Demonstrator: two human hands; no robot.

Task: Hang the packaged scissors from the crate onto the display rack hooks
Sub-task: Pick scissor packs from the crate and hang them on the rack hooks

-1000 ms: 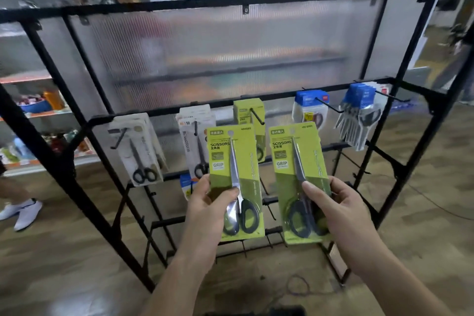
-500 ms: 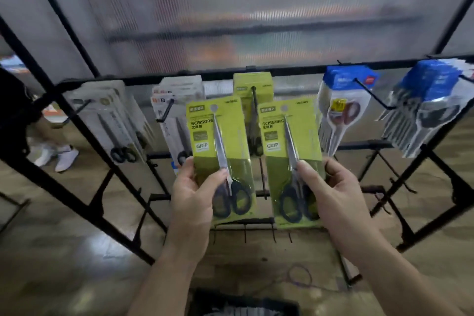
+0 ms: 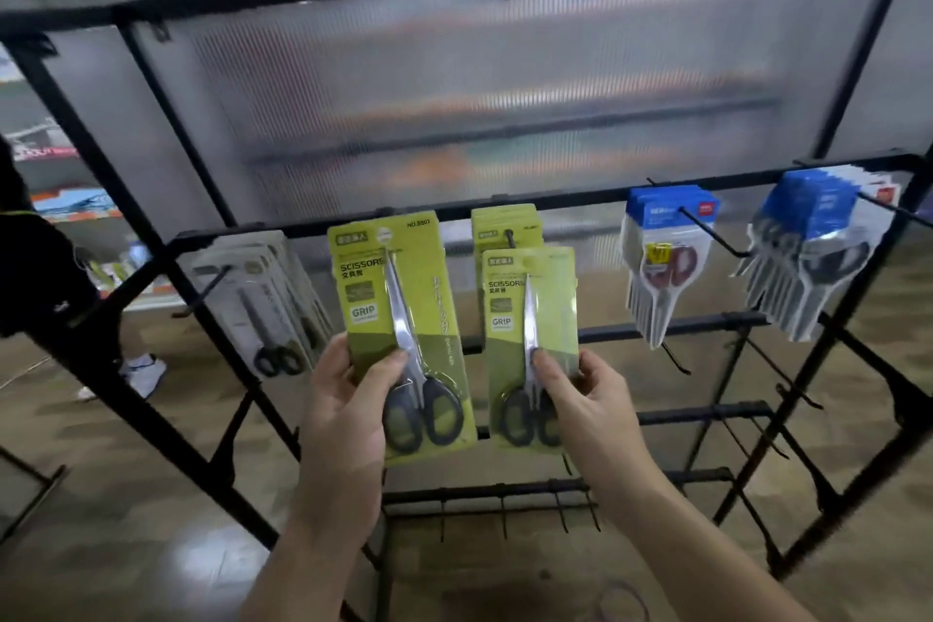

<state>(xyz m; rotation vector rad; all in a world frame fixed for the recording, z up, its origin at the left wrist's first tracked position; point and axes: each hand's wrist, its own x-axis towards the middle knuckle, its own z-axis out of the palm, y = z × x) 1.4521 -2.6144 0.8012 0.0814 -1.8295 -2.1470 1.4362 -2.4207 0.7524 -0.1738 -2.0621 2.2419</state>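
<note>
My left hand (image 3: 348, 414) grips the lower part of a green scissors pack (image 3: 399, 318), held upright in front of the black display rack (image 3: 505, 207). My right hand (image 3: 590, 399) pinches a second green scissors pack (image 3: 530, 318), raised just below a hook (image 3: 510, 237) that carries more green packs (image 3: 505, 227). The top of the right pack overlaps those hanging packs. The crate is out of view.
White scissors packs (image 3: 262, 298) hang on a hook at the left. Blue-topped packs (image 3: 666, 248) and another blue bunch (image 3: 813, 248) hang at the right. Bare hooks stick out on the lower bars (image 3: 505, 495). A person stands at the far left (image 3: 40, 278).
Both packs have risen toward the rack. The right pack moved up and back to the green-pack hook, while the left pack now covers the white packs behind it. The view tilted upward.
</note>
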